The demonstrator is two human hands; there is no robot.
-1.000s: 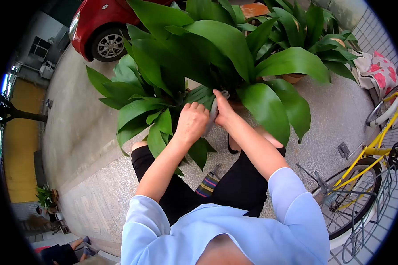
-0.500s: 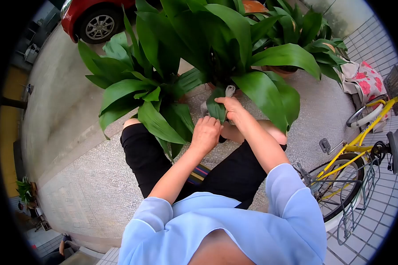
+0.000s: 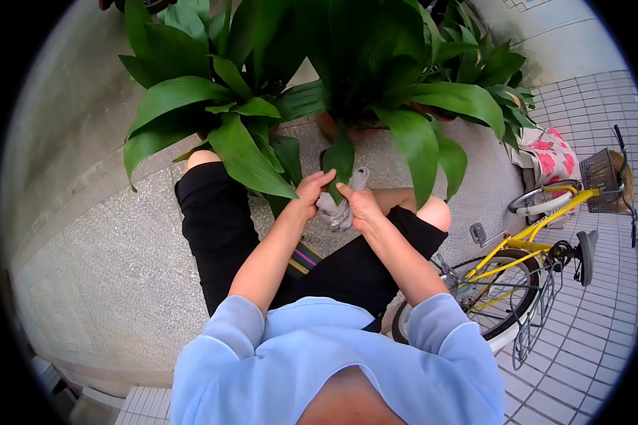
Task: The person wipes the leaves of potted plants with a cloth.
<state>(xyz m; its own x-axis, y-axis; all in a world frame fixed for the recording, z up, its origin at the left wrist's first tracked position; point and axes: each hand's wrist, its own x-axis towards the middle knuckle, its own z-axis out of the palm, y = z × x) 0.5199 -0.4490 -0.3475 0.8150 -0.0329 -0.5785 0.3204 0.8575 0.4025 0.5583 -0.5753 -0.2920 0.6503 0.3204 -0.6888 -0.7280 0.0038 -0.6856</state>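
Note:
A broad green leaf [image 3: 339, 157] hangs down in the middle, its tip between my two hands. My left hand [image 3: 311, 193] is closed at the leaf's left edge, near a grey cloth [image 3: 337, 213]. On the other side, my right hand [image 3: 361, 205] has its thumb on the leaf tip and its fingers wrapped round the cloth. The cloth hangs bunched below the leaf, and a loop of it sticks up above my right hand. Large potted plants with long leaves [image 3: 247, 154] stand just beyond my hands.
A yellow bicycle [image 3: 534, 233] with a basket [image 3: 602, 180] stands at the right. Behind its front wheel lies a flowered cloth bag [image 3: 550, 160]. A striped thing [image 3: 303, 258] shows between my knees. White tiles [image 3: 581, 340] cover the right side.
The view has tilted down, and the car has nearly left it. Both hands have come closer to my body and now meet at the hanging leaf's tip, with the cloth below.

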